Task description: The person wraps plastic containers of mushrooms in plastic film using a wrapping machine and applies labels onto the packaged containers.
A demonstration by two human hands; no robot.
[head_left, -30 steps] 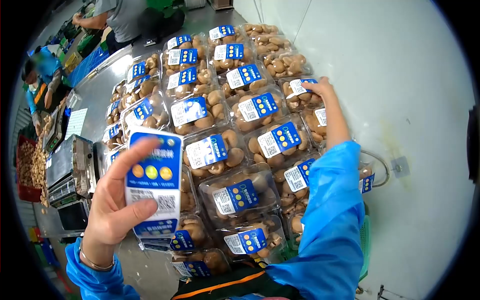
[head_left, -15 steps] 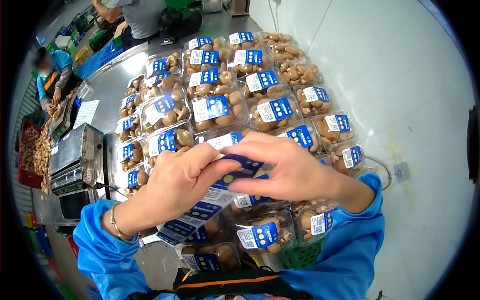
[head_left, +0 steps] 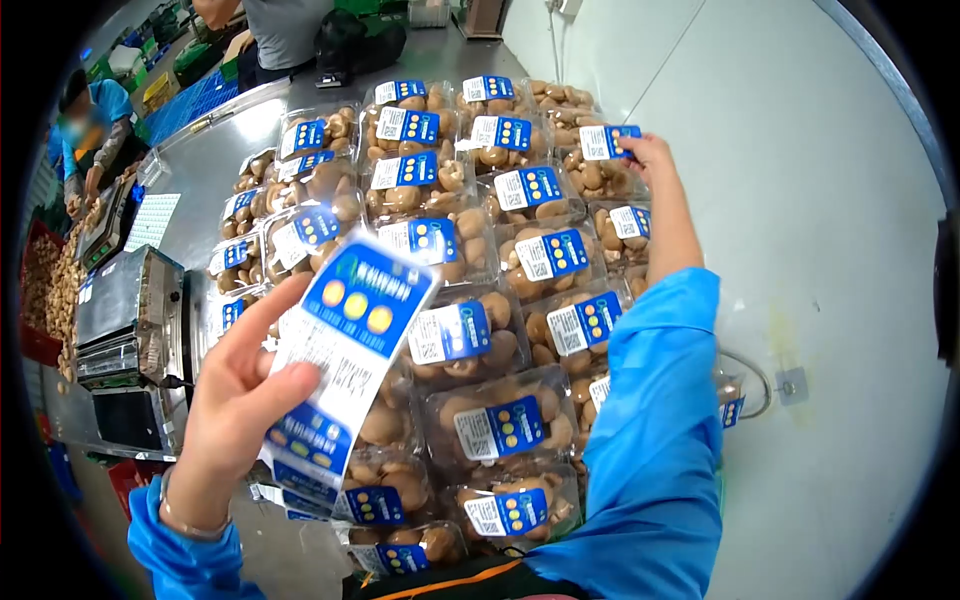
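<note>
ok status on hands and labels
Left hand holding label strip. Right hand pinching one label over mushroom pack, contact unclear. Right sleeve partly hides nearer packs.

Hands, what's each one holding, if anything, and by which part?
The left hand pinches a label strip by one side, thumb in front; the right hand holds a label by its blue end.

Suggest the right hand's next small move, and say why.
Probably press the label down onto the pack under it: the right hand pinches that label by one edge, and no other label shows on this pack.
</note>
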